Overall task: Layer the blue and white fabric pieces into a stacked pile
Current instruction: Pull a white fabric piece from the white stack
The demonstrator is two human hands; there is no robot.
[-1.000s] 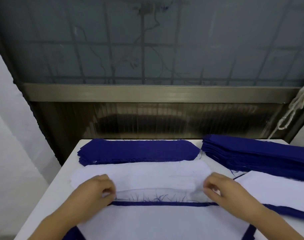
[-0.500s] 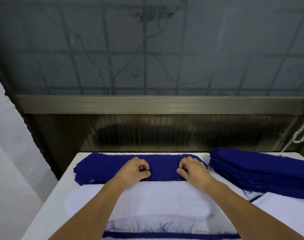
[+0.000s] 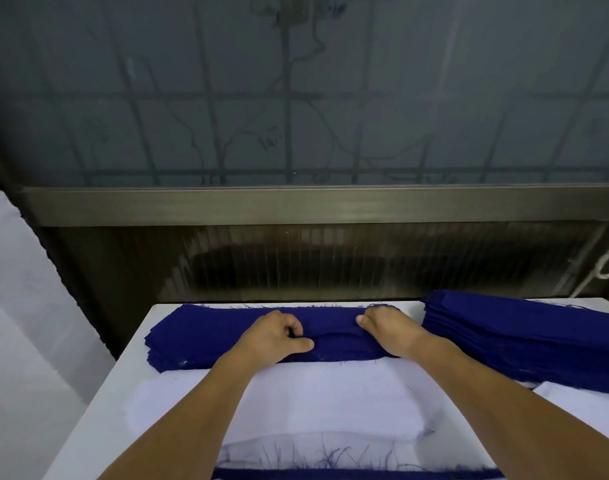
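A low pile of dark blue fabric pieces (image 3: 195,336) lies across the far part of the white table. My left hand (image 3: 275,336) rests on its middle with fingers curled, pinching the top blue piece. My right hand (image 3: 387,329) lies on the pile's right end, fingers curled onto the top blue layer, which ripples between both hands. A pile of white fabric pieces (image 3: 330,400) lies nearer me under my forearms. At the bottom edge lies a layered stack, a white piece with frayed blue threads (image 3: 330,457).
A thicker stack of blue fabric (image 3: 524,336) sits at the far right, with a white piece (image 3: 587,407) in front of it. The white table (image 3: 116,386) ends at the left. A dark wall panel and frosted window rise just behind the table.
Both hands left the white piece near me and reached forward onto the blue pile. Since half a second ago they spread slightly and the top blue layer puckered.
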